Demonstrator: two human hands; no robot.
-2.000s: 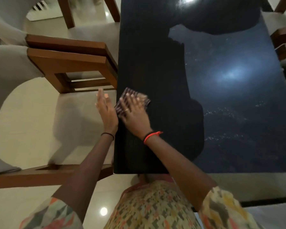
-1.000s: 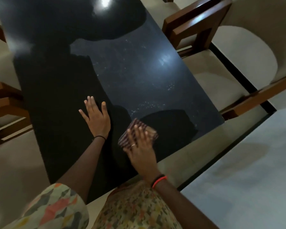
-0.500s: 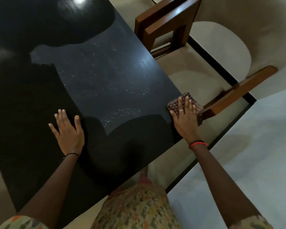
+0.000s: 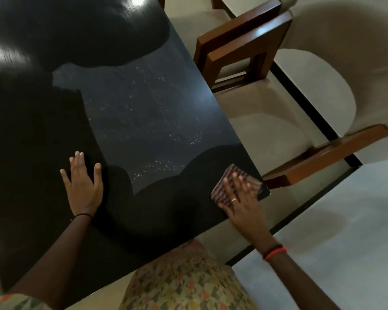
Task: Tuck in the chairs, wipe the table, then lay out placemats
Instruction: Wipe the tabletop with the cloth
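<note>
Both hands lie on the black table (image 4: 143, 113). At its near right corner the right hand (image 4: 242, 202) presses flat on a folded striped cloth (image 4: 230, 183) — fingers spread over it, not curled around. Left of the cloth, the left hand (image 4: 83, 186) rests open, palm down, holding nothing. Just beyond that corner stands a wooden chair (image 4: 323, 153) — its arm close to the cloth.
</note>
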